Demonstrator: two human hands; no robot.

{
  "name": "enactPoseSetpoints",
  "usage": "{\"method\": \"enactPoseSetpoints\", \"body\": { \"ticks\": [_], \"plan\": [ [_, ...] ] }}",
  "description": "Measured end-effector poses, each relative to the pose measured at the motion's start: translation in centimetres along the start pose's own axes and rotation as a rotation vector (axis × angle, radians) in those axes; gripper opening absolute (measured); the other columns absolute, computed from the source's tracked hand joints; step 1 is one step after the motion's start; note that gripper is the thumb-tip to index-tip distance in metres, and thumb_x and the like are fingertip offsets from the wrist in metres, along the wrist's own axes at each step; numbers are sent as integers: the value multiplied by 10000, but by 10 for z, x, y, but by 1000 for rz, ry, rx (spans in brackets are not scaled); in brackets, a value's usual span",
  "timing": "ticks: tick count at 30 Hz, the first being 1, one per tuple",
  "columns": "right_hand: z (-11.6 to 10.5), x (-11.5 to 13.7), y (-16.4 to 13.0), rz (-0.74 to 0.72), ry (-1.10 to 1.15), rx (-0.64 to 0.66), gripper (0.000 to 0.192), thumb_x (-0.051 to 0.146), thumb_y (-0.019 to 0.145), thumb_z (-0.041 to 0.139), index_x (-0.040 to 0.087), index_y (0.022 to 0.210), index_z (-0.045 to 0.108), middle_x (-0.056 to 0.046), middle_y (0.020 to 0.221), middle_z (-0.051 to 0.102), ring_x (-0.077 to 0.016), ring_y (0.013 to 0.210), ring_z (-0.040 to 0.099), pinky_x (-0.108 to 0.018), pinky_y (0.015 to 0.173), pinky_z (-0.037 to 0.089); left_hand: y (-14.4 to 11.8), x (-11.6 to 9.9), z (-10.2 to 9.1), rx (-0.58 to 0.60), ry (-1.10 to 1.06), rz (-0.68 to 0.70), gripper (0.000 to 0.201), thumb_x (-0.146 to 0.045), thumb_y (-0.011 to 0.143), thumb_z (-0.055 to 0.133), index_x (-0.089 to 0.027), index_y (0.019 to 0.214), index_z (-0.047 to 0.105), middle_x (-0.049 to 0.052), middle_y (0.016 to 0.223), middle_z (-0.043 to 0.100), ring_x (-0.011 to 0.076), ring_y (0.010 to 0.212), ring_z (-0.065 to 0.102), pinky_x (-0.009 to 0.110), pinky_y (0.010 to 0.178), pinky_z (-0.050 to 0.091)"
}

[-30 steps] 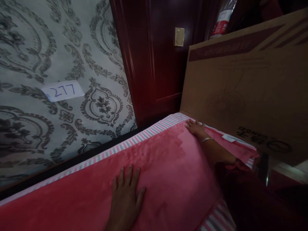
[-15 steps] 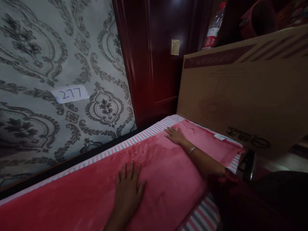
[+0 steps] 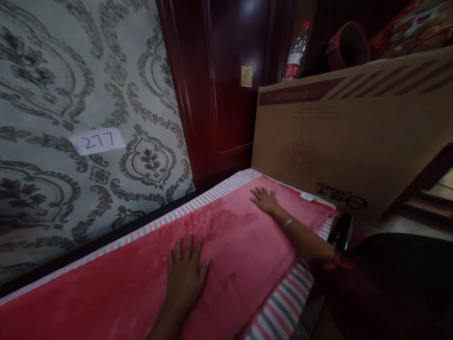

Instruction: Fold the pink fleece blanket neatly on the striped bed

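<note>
Pink plush blanket [image 3: 230, 250] spread flat over striped bedding [image 3: 283, 307] on the bed. Left hand [image 3: 186, 274] nearest, palm down, fingers spread, gripping nothing. Right hand [image 3: 265, 200] farther along, likewise flat, well apart from the left. Likely soft, light, limp; best pinched at an edge or corner. Beyond: cardboard box [image 3: 350, 141], wallpaper label "277" [image 3: 97, 140].

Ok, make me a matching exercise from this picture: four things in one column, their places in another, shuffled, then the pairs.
Things:
1. left hand
2. right hand
3. plastic bottle
4. paper label 277

Places:
A. behind the cardboard box
B. on the patterned wall
C. flat on the pink blanket, near end
D. flat on the pink blanket, far end by the box

Pairs: 1-C, 2-D, 3-A, 4-B
</note>
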State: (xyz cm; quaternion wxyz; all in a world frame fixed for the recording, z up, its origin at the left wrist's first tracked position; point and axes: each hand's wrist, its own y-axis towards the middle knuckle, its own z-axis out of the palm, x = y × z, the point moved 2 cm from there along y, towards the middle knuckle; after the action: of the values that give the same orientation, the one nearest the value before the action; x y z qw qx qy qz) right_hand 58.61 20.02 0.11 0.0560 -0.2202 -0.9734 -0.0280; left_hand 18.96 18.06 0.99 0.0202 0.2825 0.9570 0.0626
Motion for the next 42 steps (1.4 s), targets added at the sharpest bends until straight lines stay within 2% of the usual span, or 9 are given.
{"method": "enactPoseSetpoints", "body": {
  "ticks": [4,7,15,20,25,30,33,38,42],
  "plan": [
    [-8,-68,-20,317,-69,-58,599,492,1020,219,287,1571,338,-120,1648,274,-342,1495,243,-651,1121,241,0,0,-4,1,9,-1,569,-399,980,432,-250,1529,436,93,1638,326,402,1501,247,607,1173,227],
    [-18,-64,-29,367,-68,-104,596,480,1025,225,260,1563,355,-159,1627,302,-359,1494,237,-664,1112,245,-3,-3,-6,-11,8,1,583,-400,976,437,-227,1532,430,119,1631,335,405,1491,267,605,1172,232],
    [-31,157,-67,-366,137,44,623,497,1028,303,249,1599,286,-105,1682,157,-321,1541,136,-584,1204,167,0,6,-27,46,-68,-6,606,-412,1000,394,-139,1541,388,175,1621,333,353,1508,268,564,1207,211],
    [-25,266,-99,-645,217,62,628,518,1022,361,265,1594,307,-52,1676,177,-336,1534,156,-544,1218,200,6,81,-59,9,20,-240,573,-388,1011,354,-146,1527,413,186,1620,329,369,1504,269,607,1193,211],
    [-4,311,-108,-748,252,60,608,538,1018,360,277,1566,379,-17,1650,255,-361,1510,227,-541,1220,192,-14,147,-38,65,65,-498,644,-504,1016,264,-197,1580,319,154,1660,241,418,1517,198,676,1159,220],
    [7,263,-76,-584,129,53,612,550,1016,345,275,1561,384,-34,1643,297,-319,1503,254,-510,1214,191,-22,154,-19,98,91,-487,658,-530,1008,241,-227,1589,293,131,1667,227,408,1524,181,668,1165,212],
    [3,183,-50,-367,61,42,612,459,1032,286,189,1579,338,-149,1646,260,-372,1505,225,-649,1164,174,-20,153,-18,100,84,-496,655,-538,1001,267,-245,1587,301,118,1671,218,399,1525,188,657,1169,216],
    [-8,59,-37,197,-32,14,607,500,1026,230,258,1568,356,-115,1666,229,-362,1520,178,-672,1135,219,-18,155,-17,77,56,-494,659,-547,997,286,-238,1578,329,123,1664,241,415,1520,193,670,1166,206],
    [-14,88,-53,122,-12,-56,621,479,1032,214,219,1586,313,-158,1661,219,-356,1528,160,-654,1146,230,-21,151,-14,66,22,-485,673,-556,994,292,-223,1577,333,134,1663,245,435,1517,183,679,1169,179]
  ]
}}
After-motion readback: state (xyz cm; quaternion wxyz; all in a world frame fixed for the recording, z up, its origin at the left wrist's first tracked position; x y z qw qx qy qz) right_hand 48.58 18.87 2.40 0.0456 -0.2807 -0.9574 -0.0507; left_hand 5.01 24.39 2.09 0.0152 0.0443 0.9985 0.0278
